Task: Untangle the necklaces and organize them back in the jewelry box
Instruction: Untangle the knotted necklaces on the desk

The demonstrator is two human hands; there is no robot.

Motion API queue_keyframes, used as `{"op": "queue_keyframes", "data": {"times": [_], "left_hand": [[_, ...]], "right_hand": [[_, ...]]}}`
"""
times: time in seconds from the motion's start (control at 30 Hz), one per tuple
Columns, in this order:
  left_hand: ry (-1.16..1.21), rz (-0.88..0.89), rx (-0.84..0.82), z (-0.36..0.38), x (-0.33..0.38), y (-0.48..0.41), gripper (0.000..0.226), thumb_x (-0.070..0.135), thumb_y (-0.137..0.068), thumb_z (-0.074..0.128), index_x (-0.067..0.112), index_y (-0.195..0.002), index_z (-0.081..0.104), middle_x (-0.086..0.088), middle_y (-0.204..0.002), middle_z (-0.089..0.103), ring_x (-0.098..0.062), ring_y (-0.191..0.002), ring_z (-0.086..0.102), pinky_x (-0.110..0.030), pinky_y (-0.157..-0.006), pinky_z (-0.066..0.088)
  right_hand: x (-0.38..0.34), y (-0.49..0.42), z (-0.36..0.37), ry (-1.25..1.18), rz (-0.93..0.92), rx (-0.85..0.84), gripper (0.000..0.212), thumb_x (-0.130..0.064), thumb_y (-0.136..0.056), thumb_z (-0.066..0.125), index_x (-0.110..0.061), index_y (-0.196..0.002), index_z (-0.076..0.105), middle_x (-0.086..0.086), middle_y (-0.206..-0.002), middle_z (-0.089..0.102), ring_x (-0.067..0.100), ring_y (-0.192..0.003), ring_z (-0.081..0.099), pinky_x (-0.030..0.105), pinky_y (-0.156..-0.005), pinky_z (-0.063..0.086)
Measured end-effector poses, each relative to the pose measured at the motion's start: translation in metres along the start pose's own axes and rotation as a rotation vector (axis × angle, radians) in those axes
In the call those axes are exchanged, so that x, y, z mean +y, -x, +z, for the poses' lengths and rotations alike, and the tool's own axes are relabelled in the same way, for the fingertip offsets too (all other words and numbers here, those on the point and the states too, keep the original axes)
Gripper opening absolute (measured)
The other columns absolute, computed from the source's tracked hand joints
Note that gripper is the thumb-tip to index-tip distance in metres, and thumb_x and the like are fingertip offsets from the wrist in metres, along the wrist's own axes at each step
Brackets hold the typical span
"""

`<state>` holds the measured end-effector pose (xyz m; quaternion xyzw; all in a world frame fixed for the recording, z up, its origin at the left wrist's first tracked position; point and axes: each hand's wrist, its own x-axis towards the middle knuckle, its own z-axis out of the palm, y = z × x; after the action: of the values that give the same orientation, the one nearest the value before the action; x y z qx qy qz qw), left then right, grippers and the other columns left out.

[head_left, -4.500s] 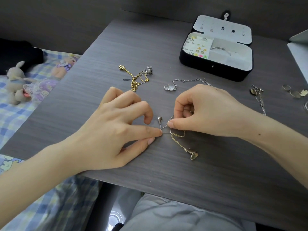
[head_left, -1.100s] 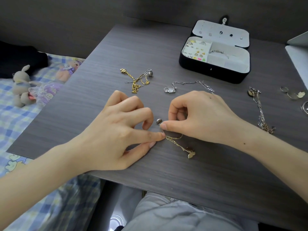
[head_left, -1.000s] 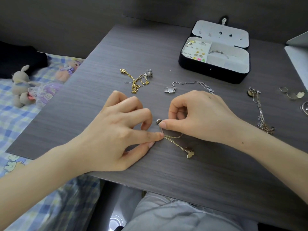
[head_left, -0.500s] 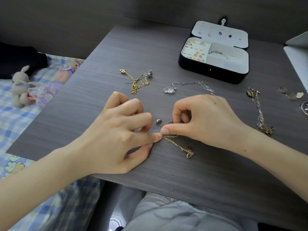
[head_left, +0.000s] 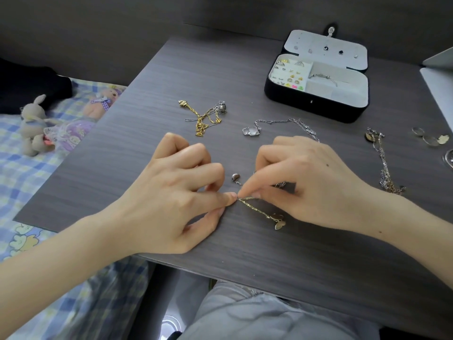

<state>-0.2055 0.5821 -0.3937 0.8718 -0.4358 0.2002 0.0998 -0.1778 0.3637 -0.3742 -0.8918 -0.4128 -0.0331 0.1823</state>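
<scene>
Both hands meet at the near middle of the dark grey wood-grain counter (head_left: 137,123). The left hand (head_left: 171,200) and the right hand (head_left: 308,182) each pinch, thumb against forefinger, the knotted thin gold and silver chains (head_left: 255,208), which lie on the counter between them, a gold pendant trailing nearer. Farther back lie a tangled bright gold necklace (head_left: 203,119) and a silver necklace with a pale pendant (head_left: 251,130); the open black jewelry box with white lining (head_left: 318,106) stands behind them, to the right

black jewelry box (head_left: 313,104), blue checked bedspread (head_left: 17,153)
</scene>
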Motion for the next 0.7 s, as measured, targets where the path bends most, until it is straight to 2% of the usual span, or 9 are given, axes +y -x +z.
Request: {"op": "queue_keyframes", "data": {"times": [0.13, 0.4, 0.5, 0.63, 0.7], "left_hand": [[-0.002, -0.001, -0.003, 0.0000, 0.0001, -0.0006, 0.022, 0.021, -0.086, 0.055, 0.022, -0.091, 0.077, 0.002, -0.074, 0.058, -0.021, -0.074, 0.044, -0.034, -0.076, 0.022], [-0.016, -0.001, 0.019, -0.0003, 0.0008, -0.0002, 0.022, 0.022, -0.087, 0.055, 0.021, -0.087, 0.077, 0.002, -0.074, 0.059, -0.021, -0.074, 0.044, -0.035, -0.076, 0.024], [-0.022, -0.003, 0.024, -0.0003, 0.0006, -0.0002, 0.020, 0.022, -0.086, 0.056, 0.020, -0.085, 0.076, 0.001, -0.074, 0.058, -0.022, -0.074, 0.045, -0.036, -0.075, 0.024], [0.000, -0.003, 0.020, -0.0013, 0.0007, -0.0005, 0.015, 0.020, -0.082, 0.060, 0.018, -0.082, 0.075, 0.000, -0.073, 0.058, -0.023, -0.071, 0.047, -0.036, -0.074, 0.025], [0.006, -0.008, 0.013, -0.0018, 0.0014, -0.0009, 0.014, 0.020, -0.082, 0.061, 0.018, -0.081, 0.074, 0.000, -0.073, 0.058, -0.024, -0.070, 0.048, -0.036, -0.073, 0.026]], "right_hand": [[0.0023, 0.0024, 0.0045, 0.006, -0.045, 0.004, 0.023, -0.036, -0.087, 0.050, -0.042, -0.086, 0.072, -0.011, -0.068, 0.051, 0.009, -0.062, 0.034, 0.026, -0.057, 0.027], [0.0023, 0.0019, -0.0006, 0.010, 0.047, -0.065, 0.025, -0.037, -0.081, 0.046, -0.041, -0.081, 0.070, -0.014, -0.070, 0.054, 0.007, -0.065, 0.041, 0.020, -0.057, 0.030], [0.0019, 0.0027, -0.0015, 0.034, 0.055, -0.060, 0.022, -0.032, -0.081, 0.050, -0.040, -0.081, 0.070, -0.013, -0.069, 0.056, 0.008, -0.065, 0.044, 0.025, -0.058, 0.033], [-0.0006, 0.0034, -0.0004, 0.041, 0.055, -0.049, 0.018, -0.023, -0.077, 0.057, -0.036, -0.079, 0.069, -0.015, -0.068, 0.057, 0.008, -0.065, 0.045, 0.019, -0.058, 0.031], [-0.0011, 0.0046, -0.0007, 0.038, 0.048, -0.048, 0.016, -0.023, -0.077, 0.058, -0.035, -0.078, 0.069, -0.017, -0.068, 0.056, 0.008, -0.065, 0.046, 0.021, -0.058, 0.032]]}}
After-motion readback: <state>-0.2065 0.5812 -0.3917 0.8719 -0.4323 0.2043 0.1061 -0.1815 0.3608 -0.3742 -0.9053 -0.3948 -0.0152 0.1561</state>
